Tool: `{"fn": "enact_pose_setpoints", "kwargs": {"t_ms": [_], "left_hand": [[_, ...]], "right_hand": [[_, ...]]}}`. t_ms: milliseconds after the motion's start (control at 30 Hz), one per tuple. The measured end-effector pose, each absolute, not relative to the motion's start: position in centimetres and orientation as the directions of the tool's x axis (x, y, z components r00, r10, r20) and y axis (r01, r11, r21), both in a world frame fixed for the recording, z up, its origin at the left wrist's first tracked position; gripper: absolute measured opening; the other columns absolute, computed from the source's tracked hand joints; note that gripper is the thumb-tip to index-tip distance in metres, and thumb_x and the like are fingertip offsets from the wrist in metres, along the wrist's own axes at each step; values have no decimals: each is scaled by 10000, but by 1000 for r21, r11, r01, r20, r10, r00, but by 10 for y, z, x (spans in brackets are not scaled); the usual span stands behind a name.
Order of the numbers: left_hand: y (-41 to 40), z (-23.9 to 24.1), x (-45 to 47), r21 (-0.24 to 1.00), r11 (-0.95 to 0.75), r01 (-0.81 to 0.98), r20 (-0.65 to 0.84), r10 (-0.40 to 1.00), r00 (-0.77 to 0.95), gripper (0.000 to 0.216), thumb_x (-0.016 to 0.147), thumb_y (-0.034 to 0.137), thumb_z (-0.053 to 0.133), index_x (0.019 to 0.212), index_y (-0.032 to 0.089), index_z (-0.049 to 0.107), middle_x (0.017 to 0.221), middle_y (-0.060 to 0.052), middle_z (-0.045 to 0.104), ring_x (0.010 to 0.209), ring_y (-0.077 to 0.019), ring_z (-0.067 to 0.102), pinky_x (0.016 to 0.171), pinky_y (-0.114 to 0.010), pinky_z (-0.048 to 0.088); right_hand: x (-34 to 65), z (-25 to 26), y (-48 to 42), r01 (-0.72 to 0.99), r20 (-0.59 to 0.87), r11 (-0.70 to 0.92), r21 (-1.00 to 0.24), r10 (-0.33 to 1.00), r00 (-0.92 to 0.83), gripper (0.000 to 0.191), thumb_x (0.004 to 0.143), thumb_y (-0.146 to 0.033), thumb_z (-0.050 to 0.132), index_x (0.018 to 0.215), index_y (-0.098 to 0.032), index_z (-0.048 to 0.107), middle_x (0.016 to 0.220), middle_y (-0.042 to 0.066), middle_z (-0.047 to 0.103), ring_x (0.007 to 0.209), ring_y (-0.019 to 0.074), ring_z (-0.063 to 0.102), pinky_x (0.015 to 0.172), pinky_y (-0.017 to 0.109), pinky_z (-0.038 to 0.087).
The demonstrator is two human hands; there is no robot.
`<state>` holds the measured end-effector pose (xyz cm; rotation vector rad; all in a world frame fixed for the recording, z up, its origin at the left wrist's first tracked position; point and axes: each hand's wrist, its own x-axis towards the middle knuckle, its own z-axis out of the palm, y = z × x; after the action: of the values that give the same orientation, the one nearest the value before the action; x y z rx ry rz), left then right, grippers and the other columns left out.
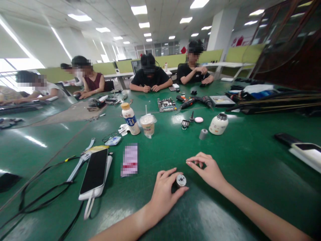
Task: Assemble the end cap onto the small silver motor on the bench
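My left hand (pixel 164 189) is closed around a small silver metal cylinder (pixel 181 180), which looks like a small electric motor. Thumb and fingers grip its sides, and its round end face with dark holes points up. Just to the right, my right hand (pixel 207 167) hovers above the green table, apart from the cylinder. Its thumb and forefinger are pinched together; anything between them is too small to make out. Farther forward stands a similar grey metal cylinder (pixel 203 134). Behind it are a shiny metal part (pixel 185 124), a dark shafted piece (pixel 192 116) and a pink oval object (pixel 199 119).
A white flask (pixel 218 124) stands front right. Ahead left are a bottle (pixel 130 118) and a lidded cup (pixel 147 125). A phone (pixel 94 172) with cables lies left, beside a purple packet (pixel 129 160). Drills (pixel 194 101), a circuit board (pixel 167 104) and several people are beyond.
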<state>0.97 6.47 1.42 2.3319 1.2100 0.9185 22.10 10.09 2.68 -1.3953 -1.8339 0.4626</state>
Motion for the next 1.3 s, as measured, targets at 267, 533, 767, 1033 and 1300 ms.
{"fn": "enact_pose_setpoints", "kwargs": {"t_ms": [267, 533, 767, 1033, 1300], "left_hand": [[65, 14, 9, 571, -575, 587, 390, 818, 422, 369, 793, 350, 747, 1134, 245, 650, 1137, -91, 711, 1125, -303, 617, 905, -477, 465], [65, 14, 10, 573, -569, 590, 368, 822, 435, 394, 791, 343, 752, 1147, 220, 636, 1161, -116, 700, 1123, -311, 616, 913, -495, 458], [66, 13, 9, 552, -589, 589, 380, 807, 451, 408, 801, 322, 746, 1171, 207, 619, 1181, -111, 696, 1129, -306, 615, 907, -486, 454], [64, 14, 9, 578, -576, 578, 379, 817, 435, 372, 802, 314, 750, 1147, 245, 630, 1162, -64, 711, 1137, -289, 613, 920, -462, 430], [65, 13, 10, 584, -570, 577, 368, 820, 438, 366, 803, 311, 749, 1142, 245, 629, 1176, -68, 703, 1142, -285, 610, 909, -446, 433]], "right_hand": [[244, -5, 123, 796, 293, 324, -512, 937, -193, 189, 837, -485, 665, 906, -340, 765, 801, 24, 656, 832, 223, 571, 787, 389, 341], [215, 33, 92, 632, 329, 416, -654, 908, -258, 163, 891, -423, 633, 942, -323, 752, 797, 10, 650, 790, 196, 569, 827, 393, 347], [202, 47, 74, 595, 303, 489, -638, 870, -390, 125, 893, -346, 655, 986, -350, 738, 803, 2, 653, 823, 200, 558, 807, 381, 337], [205, 54, 74, 606, 299, 493, -624, 867, -399, 194, 921, -346, 612, 782, -237, 692, 791, 5, 627, 818, 188, 554, 795, 371, 348], [205, 55, 74, 441, 380, 496, -748, 865, -328, 85, 892, -281, 620, 821, -234, 619, 997, 26, 685, 1006, 214, 571, 899, 392, 415]]}}
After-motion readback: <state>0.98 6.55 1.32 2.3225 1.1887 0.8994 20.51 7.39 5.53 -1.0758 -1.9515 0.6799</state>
